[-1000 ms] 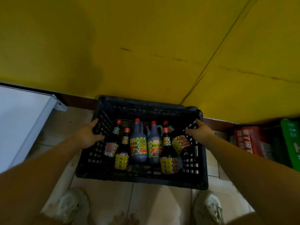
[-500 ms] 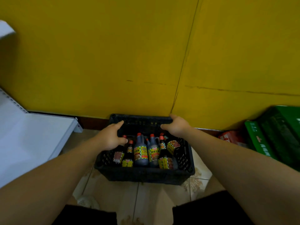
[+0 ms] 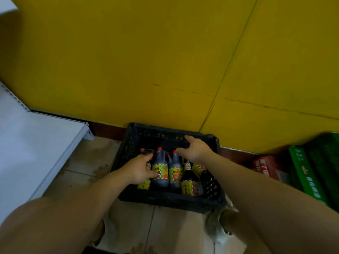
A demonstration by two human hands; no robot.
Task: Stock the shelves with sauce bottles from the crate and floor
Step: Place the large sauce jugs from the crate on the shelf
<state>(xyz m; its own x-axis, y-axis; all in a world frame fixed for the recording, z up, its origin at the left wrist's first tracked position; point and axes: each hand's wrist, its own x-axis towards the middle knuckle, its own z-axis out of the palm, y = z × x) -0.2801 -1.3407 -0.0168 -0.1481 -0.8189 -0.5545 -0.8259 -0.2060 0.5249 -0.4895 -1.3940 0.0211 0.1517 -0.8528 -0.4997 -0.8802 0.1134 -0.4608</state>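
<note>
Sitting on the tiled floor [image 3: 82,162] at about 6 o'clock in the view, the black crate [image 3: 165,198] is butting up against the yellow wall [image 3: 165,61] on its 12 o'clock side. Inside, two big red-capped sauce jugs [image 3: 160,171] are standing upright in the middle, with smaller yellow-label bottles [image 3: 189,187] crowding around them. One of those at the 3 o'clock side is leaning over.

Left hand [image 3: 139,171] is lying over the small bottles at the crate's 9 o'clock side, fingers bent a bit, thumb right by the left jug's label. Honestly can't tell if it's actually gripping anything under there. Right hand [image 3: 196,151] is hovering over the crate's 1 o'clock corner, fingers spread and loose, holding nothing, thumb pointing toward the right jug's cap.

White shelf [image 3: 36,143] is sitting off at the crate's 9 o'clock, and a red pack [image 3: 266,165] and a green carton [image 3: 308,176] are lying out at 3 o'clock.
</note>
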